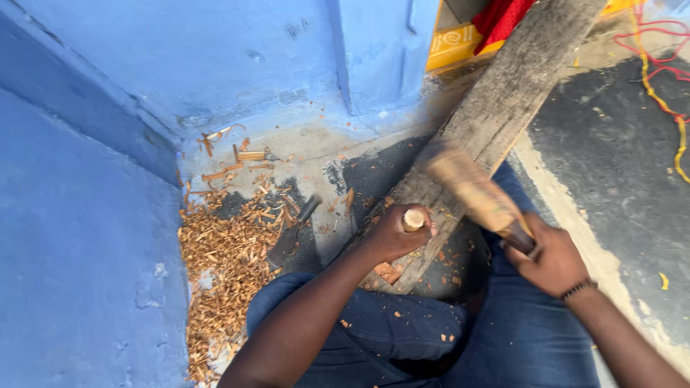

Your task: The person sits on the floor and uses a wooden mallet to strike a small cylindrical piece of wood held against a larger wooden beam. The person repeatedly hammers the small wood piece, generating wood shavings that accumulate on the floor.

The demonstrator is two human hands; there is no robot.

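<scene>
The long grey plank [496,108] lies slanted across the person's lap, weathered and rough, its near end pale and chewed where chips [388,271] have come away. The left hand [394,233] has its grip closed round a chisel handle [412,219] stood on that end; the right hand [550,259] is clenched on a wooden mallet [474,190], blurred mid-swing. Judging by the heap of shavings [223,273] against the blue wall [79,251], a good deal is already cut, though most of the plank looks untouched. A spare blade [291,233] rests on the floor
</scene>
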